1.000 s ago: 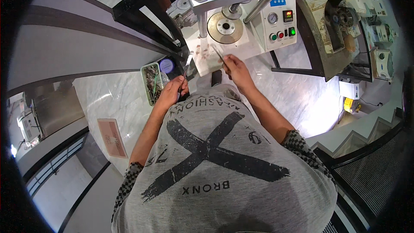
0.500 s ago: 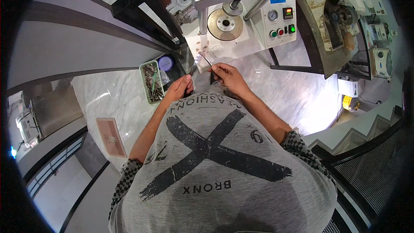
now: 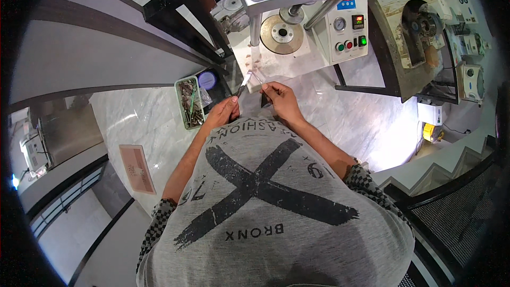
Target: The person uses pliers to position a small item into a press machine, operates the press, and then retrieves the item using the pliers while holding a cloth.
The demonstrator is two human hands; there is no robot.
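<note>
My left hand (image 3: pixel 224 110) is closed around the handle of a slim tool with a flat bright blade (image 3: pixel 246 78). Opposite it, my right hand (image 3: pixel 281 100) pinches a thin metal tool (image 3: pixel 256 77), with a dark part showing below the fingers; its exact kind is too small to tell. The two tips come close together over the near left corner of a white bench-top press (image 3: pixel 308 65). Small brownish bits (image 3: pixel 255 59) lie on that corner. Behind them sits the press's round metal plate (image 3: pixel 281 45), with a hole at its centre.
A tray of metal pieces (image 3: pixel 190 93) stands left of my hands, beside a round purple-lidded container (image 3: pixel 207 79). The press's control panel (image 3: pixel 350 34) has lit displays and buttons. Farther right is a stained machine (image 3: pixel 411 32); a black railing (image 3: pixel 457 202) runs at lower right.
The view has shifted slightly, so the press appears a little lower and to the right. The left tool's blade has turned and now catches more light. Both hands keep their grips.
</note>
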